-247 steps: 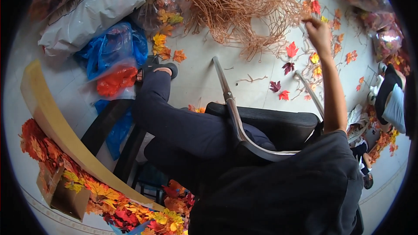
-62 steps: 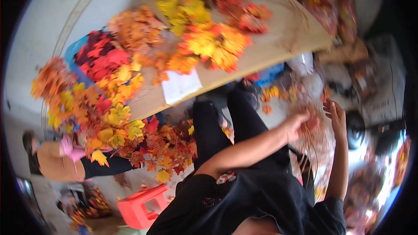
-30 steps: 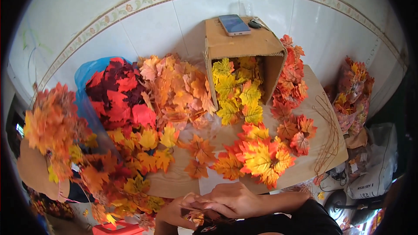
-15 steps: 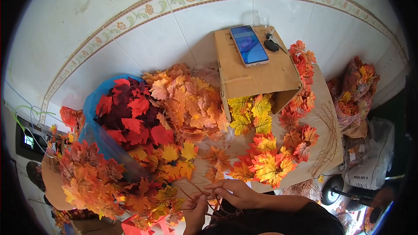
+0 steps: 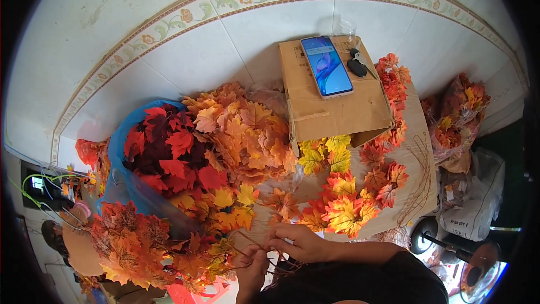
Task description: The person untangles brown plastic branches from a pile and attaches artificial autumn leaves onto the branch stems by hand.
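My left hand and my right hand are close together at the near edge of the table, both closed in a pinch on a thin brown stem. More thin brown strands loop below the fingers against my dark clothing. Just left of my left hand lie yellow and orange artificial maple leaves. Beyond my right hand is a cluster of yellow-red leaves. Which fingertips press where is partly hidden by the hands.
A cardboard box bears a phone, a black key fob and a clear cup. A blue bag holds red leaves; orange leaves are heaped beside it. Brown strands lie on the table's right.
The view has shifted slightly. Both hands stay close together on the stem, and the right fingers have shifted a little along it.
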Demonstrator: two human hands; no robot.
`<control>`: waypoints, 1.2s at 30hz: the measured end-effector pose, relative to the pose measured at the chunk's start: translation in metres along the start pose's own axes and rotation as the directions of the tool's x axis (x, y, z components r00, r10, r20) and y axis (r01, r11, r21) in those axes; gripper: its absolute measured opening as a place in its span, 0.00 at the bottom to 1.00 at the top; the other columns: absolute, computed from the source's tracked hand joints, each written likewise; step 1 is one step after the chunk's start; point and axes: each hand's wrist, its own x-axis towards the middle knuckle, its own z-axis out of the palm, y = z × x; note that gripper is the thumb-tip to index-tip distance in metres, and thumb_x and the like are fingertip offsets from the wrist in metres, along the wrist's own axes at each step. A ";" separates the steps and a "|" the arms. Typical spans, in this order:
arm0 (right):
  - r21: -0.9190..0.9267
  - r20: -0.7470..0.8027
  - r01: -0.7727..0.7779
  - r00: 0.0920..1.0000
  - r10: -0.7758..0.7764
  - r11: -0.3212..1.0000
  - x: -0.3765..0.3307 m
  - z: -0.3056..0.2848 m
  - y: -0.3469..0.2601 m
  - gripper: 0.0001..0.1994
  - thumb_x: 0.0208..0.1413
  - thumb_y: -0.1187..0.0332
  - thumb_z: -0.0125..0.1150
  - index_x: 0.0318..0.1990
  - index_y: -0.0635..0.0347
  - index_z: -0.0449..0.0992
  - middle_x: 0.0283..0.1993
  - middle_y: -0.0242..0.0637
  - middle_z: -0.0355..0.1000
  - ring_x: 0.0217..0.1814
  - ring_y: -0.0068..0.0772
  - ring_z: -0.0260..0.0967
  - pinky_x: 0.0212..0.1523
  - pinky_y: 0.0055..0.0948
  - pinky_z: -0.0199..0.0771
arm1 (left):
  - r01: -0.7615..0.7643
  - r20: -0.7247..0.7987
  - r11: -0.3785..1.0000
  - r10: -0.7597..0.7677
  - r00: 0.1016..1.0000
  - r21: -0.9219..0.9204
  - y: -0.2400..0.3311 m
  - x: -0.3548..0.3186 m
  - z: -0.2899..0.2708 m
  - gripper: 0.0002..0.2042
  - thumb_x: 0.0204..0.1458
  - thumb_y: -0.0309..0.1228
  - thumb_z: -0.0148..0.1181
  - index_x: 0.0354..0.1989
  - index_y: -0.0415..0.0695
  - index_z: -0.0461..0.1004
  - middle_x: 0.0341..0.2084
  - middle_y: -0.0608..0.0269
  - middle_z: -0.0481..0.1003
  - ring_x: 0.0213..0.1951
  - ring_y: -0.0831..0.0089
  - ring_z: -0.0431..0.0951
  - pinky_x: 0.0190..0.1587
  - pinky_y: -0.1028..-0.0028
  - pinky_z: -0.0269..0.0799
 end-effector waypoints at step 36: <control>0.317 -0.081 0.100 0.994 -0.078 0.943 -0.165 0.123 0.112 0.15 0.53 0.67 0.56 0.45 0.67 0.69 0.25 0.25 0.67 0.15 0.07 0.47 0.13 0.11 0.43 | -0.059 0.323 0.955 -0.040 0.946 0.291 -0.100 -0.111 -0.067 0.11 0.53 0.32 0.52 0.35 0.35 0.73 0.09 0.68 0.66 0.07 0.88 0.56 0.10 0.85 0.47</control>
